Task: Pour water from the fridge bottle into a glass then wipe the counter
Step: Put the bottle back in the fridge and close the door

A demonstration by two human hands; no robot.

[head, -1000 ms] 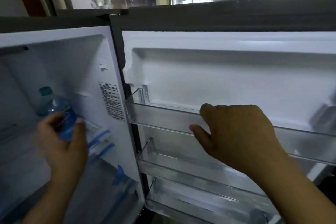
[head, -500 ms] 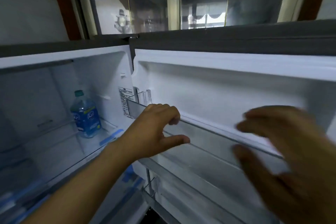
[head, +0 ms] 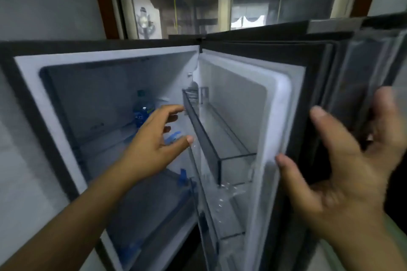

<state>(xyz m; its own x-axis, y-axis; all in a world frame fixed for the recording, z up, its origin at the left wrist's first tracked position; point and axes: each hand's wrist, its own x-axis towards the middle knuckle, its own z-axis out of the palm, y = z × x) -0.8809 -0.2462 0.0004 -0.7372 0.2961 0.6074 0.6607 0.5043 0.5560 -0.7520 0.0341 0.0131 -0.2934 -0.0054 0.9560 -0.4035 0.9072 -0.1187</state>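
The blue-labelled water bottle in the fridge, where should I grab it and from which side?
Take the blue-labelled plastic water bottle around its labelled middle, coming straight in from the open front. It stands upright on the fridge shelf toward the back wall, so its round body is probably easier to wrap than the small cap. The left hand, fingers spread and empty, is already in front of it; the right hand is at the door's edge.

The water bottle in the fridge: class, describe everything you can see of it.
The water bottle stands upright on a shelf inside the open fridge. It looks like clear plastic with a blue label and a greenish cap. The left hand, open, hides its lower right side; whether it touches is unclear. The picture is blurred.
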